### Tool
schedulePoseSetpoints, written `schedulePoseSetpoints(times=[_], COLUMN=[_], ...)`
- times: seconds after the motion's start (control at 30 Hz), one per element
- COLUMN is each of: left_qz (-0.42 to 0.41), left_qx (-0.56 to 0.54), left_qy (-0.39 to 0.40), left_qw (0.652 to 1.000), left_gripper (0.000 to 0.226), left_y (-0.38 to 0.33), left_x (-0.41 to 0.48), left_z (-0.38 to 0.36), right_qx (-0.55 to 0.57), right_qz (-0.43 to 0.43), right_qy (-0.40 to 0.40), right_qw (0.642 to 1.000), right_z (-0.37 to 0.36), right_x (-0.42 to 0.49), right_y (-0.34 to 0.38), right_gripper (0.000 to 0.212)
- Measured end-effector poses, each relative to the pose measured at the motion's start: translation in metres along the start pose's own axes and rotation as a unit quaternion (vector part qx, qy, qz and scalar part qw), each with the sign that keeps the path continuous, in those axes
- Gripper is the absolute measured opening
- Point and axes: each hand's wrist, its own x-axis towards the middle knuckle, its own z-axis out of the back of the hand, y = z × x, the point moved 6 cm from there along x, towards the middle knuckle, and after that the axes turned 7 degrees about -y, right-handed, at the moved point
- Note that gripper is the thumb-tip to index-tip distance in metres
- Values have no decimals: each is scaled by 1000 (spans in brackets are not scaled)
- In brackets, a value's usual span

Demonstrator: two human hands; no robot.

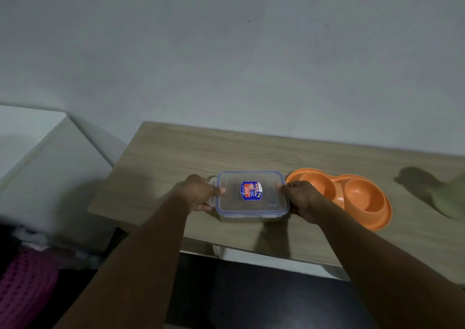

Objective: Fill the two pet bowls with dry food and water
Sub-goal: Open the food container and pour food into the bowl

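Note:
A clear plastic food container [251, 202] with a blue-rimmed lid and a red and blue label stands on the wooden table [176, 157]. My left hand [198, 192] grips its left end, thumb on the lid, fingers at the side latch. My right hand [302, 200] grips its right end the same way. What the container holds is hard to make out through the cloudy lid. Just right of it lies an orange double pet bowl [362, 197] with both wells showing nothing inside.
A pale green object [450, 197] sits at the table's right edge, partly cut off. A white surface [37, 152] stands left of the table. A pink mesh item [25, 283] lies low at the left. The wall runs behind the table.

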Motion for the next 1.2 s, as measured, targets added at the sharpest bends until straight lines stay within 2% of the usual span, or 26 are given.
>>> schedulePoseSetpoints(times=[0.1, 0.2, 0.3, 0.37, 0.47, 0.57, 0.67, 0.73, 0.83, 0.93, 1.1, 1.2], left_qz=[-50, -126, -181, -212, -182, -99, -13, 13, 2, -22, -49, -75], left_qx=[78, 139, 181, 252, 311, 242, 134, 56, -35, -34, 20, 30], left_qy=[-45, -29, 21, 19, 36, 75, 97, 106, 67, 33, -6, -26], left_qw=[995, 982, 967, 944, 932, 962, 986, 993, 997, 999, 999, 996], left_gripper=[62, 89, 82, 79, 72, 60, 54, 56, 62, 69, 74, 62], left_y=[-10, -29, -53, -64, -57, -33, -2, 10, 12, 6, 3, -4], left_x=[2, 1, -1, -4, -7, -16, -26, -33, -35, -34, -37, -42], left_z=[9, 3, -21, -35, -40, -33, -34, -42, -53, -54, -49, -48], right_qx=[-22, -85, -166, -210, -182, -56, -103, -112, -53, 16, 54, 67], right_qz=[37, 68, 105, 141, 181, 181, 207, 170, 92, 38, -39, -41], right_qy=[-15, -33, -44, -80, -135, -129, -139, -145, -108, -73, -11, -25], right_qw=[999, 993, 979, 964, 957, 973, 963, 968, 988, 997, 998, 997], right_z=[3, 7, 10, 13, 16, 9, -2, -6, -17, -21, -19, -16], right_x=[0, -2, -5, -6, -2, -9, -23, -30, -40, -47, -38, -32], right_y=[6, 13, 29, 46, 67, 77, 71, 52, 16, 2, 0, 0], right_gripper=[38, 38, 33, 25, 25, 35, 45, 49, 36, 45, 52, 54])
